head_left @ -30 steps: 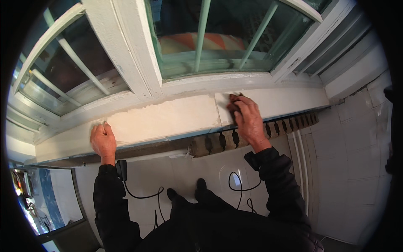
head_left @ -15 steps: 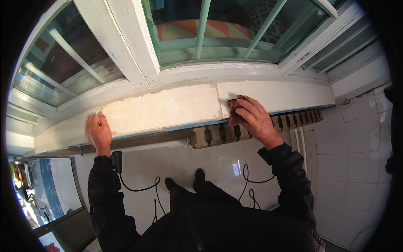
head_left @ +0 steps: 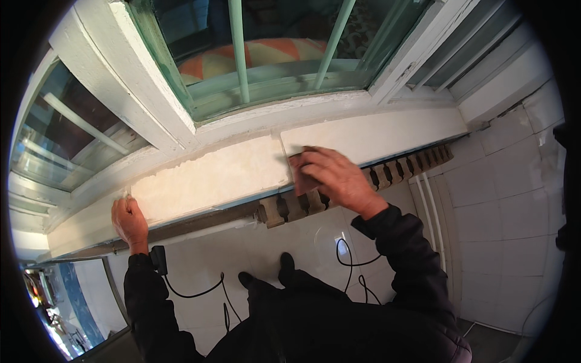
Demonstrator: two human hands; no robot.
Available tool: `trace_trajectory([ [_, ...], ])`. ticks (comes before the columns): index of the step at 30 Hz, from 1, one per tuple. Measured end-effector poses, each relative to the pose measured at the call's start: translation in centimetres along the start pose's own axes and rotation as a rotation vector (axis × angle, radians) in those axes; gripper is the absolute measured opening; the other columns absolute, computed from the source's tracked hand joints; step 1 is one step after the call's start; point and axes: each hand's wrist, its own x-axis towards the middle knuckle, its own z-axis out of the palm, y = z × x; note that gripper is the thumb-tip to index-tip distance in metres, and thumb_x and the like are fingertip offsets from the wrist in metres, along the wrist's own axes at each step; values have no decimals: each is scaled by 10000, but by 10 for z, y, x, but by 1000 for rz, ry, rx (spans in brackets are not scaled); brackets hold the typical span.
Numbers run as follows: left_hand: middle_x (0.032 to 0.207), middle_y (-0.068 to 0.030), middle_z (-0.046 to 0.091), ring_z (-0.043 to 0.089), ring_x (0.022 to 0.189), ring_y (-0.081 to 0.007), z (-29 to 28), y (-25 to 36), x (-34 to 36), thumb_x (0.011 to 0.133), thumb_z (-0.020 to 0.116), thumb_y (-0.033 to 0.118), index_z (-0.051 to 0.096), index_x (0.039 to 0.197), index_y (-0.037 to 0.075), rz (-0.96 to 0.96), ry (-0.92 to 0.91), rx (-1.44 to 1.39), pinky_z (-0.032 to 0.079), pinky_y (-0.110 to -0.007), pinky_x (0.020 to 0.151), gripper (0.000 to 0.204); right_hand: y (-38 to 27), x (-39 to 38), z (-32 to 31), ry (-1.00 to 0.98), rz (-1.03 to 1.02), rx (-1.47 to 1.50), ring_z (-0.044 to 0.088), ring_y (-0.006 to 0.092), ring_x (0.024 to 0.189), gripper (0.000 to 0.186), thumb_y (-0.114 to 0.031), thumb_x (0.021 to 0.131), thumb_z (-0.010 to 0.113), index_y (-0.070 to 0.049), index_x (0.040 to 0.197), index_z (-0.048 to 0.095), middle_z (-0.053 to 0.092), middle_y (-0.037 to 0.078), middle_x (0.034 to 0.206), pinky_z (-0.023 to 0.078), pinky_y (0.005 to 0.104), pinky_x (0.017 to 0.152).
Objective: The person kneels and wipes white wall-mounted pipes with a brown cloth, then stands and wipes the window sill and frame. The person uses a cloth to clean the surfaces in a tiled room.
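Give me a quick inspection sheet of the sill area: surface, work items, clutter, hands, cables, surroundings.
Surface: window sill, left stretch rough and cream-coated, right stretch smoother and whiter.
Job's things: dark flat tool pressed on the sill under the right hand.
Clutter: nothing seen on the sill.
Hands: right hand on the tool; left hand grips the sill's front edge.
Cables: black cables loop on the tiled floor.
Surroundings: window with green bars; radiator beneath the sill.
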Motion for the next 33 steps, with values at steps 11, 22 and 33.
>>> trace_trajectory([
  [11,783,-145,499,537,797,-397,-1,4,-3,999,667,177,425,734,33,-37,12,-10,418,-545,732,387,59,-33,-25,218,516,-61,542,394,1392,361,-119,1014,679,-18,1356,621,582,165,1507,466,464,1170],
  [22,776,-148,509,538,786,-397,-3,6,0,990,673,166,438,734,33,-18,5,-16,424,-542,727,372,33,22,-1,154,274,9,552,413,1334,379,-116,962,709,-57,1329,637,605,171,1415,461,496,1149],
  [33,778,-127,532,563,788,-385,-8,18,-1,964,702,159,462,702,49,-46,47,-58,454,-534,725,372,100,-33,-6,380,529,-243,552,450,1289,366,-98,986,654,-9,1340,633,607,210,1415,456,521,1116],
])
